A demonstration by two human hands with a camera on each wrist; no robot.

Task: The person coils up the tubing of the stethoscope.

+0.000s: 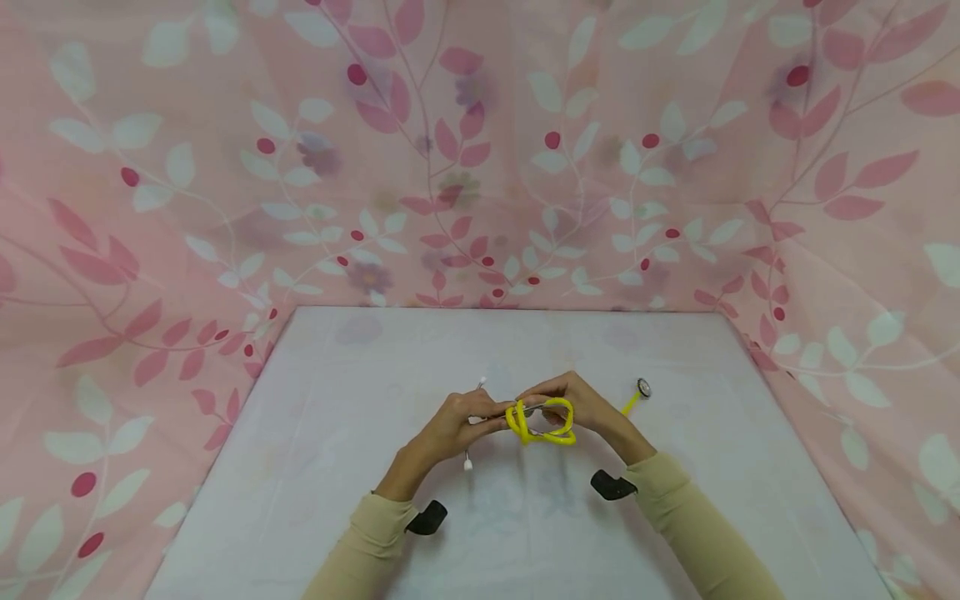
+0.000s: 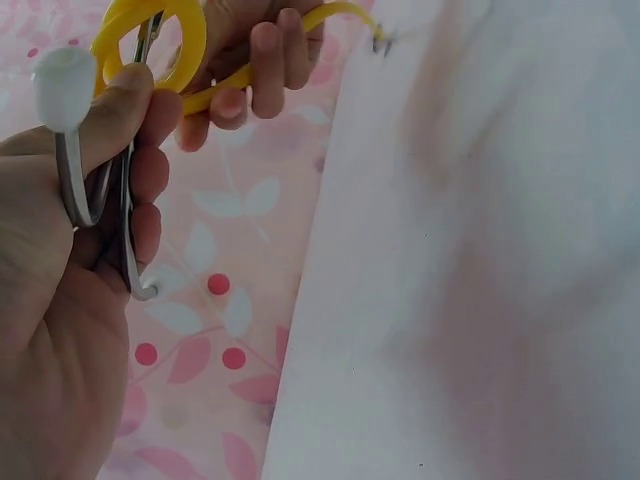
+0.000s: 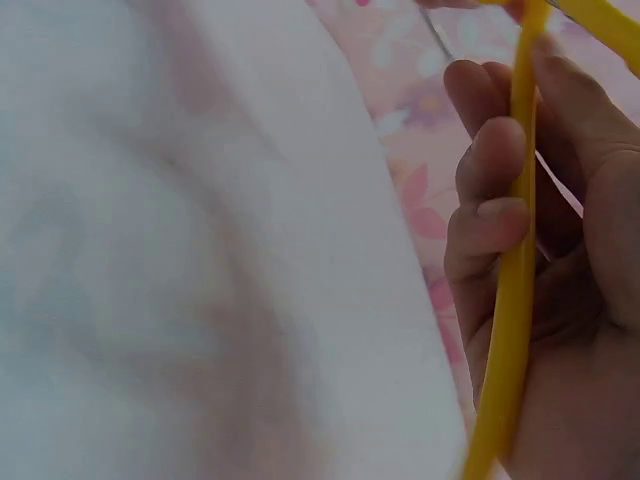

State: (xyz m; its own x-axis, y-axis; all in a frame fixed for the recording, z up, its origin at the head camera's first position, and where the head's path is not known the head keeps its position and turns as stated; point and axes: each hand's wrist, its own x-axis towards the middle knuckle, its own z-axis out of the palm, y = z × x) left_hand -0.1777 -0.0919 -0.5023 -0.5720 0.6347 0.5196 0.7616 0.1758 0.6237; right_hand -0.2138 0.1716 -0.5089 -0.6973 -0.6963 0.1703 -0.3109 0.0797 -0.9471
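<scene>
A stethoscope with yellow tubing (image 1: 561,437) is held up between both hands over the table. My left hand (image 1: 457,425) grips its metal ear tubes, with the thumb over them in the left wrist view. White ear tips (image 2: 65,88) stick out beyond that hand. The tubing is looped around the metal near the left fingertips. On the other side my right hand (image 1: 576,400) holds the tubing, which runs down across the palm in the right wrist view (image 3: 515,300). The round chest piece (image 1: 643,388) hangs out past the right wrist on a stretch of tubing.
A white-covered table (image 1: 300,467) lies below the hands. Pink leaf-patterned cloth (image 1: 480,167) surrounds its back and sides. Black wrist mounts (image 1: 427,517) jut inward from both sleeves.
</scene>
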